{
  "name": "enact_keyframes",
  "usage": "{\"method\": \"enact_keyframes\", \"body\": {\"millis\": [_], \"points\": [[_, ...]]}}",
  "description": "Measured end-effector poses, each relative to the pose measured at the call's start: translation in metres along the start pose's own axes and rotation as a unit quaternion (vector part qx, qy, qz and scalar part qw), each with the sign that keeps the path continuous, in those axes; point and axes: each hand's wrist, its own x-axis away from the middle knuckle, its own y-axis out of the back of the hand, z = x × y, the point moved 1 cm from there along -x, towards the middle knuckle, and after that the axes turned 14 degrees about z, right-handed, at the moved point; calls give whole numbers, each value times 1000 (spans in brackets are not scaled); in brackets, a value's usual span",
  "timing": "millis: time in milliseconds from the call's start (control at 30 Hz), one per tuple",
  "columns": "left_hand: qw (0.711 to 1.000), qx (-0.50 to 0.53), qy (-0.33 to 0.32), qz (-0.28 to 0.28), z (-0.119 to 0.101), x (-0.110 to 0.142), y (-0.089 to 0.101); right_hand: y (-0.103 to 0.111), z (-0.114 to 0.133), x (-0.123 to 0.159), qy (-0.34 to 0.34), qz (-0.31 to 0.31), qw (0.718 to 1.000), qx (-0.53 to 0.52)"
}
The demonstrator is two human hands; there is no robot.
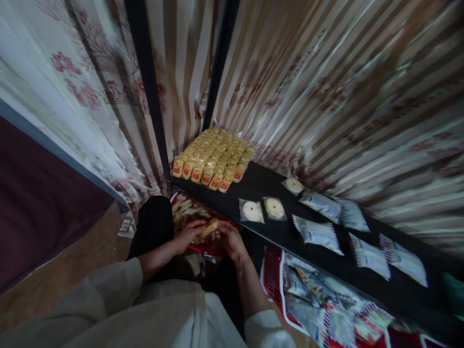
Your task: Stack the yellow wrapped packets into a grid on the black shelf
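Note:
My left hand [189,236] and my right hand [230,238] are close together over a red basket [206,251] between my knees. Between them is a small yellow wrapped snack pack [210,227], gripped by the fingers of both hands. Pale wrapped packs [188,207] fill the basket below. Beyond, at the left end of a black shelf [264,186], rows of similar yellow packs [213,159] stand side by side with red labels facing me.
Round white wrapped biscuits [251,211] and several silvery-white packets [318,234] lie along the shelf. Under its front edge a second red basket [273,270] holds more packets. Striped, printed curtains [311,82] and dark posts [150,92] stand behind the shelf.

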Motion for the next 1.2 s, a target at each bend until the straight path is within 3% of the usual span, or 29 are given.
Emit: {"method": "enact_keyframes", "body": {"millis": [200,367,467,633,833,900,1000,1100,1200], "points": [[998,63,-21,16,-27,18,-16,-5,30,17,6,51,999,-17],[996,-26,-73,-36,-38,13,-23,-7,43,18,33,28,998,-37],[985,-118,-105,-62,-44,2,-20,-7,50,21,58,22,998,27],[934,-310,-163,-68,-68,-10,-17,-2,59,25,86,12,975,204],[852,-493,-175,-33,-118,-6,-45,-2,76,27,216,-32,882,418],[830,-527,-181,-19,-128,-11,-55,-3,82,26,228,-38,870,435],[825,-523,-214,-21,-134,-25,-66,-1,90,20,212,-49,896,388],[853,-455,-250,-55,-134,-39,-75,9,98,8,200,-65,939,272],[867,-408,-274,-85,-127,-48,-86,21,108,-10,216,-109,949,204]]}}
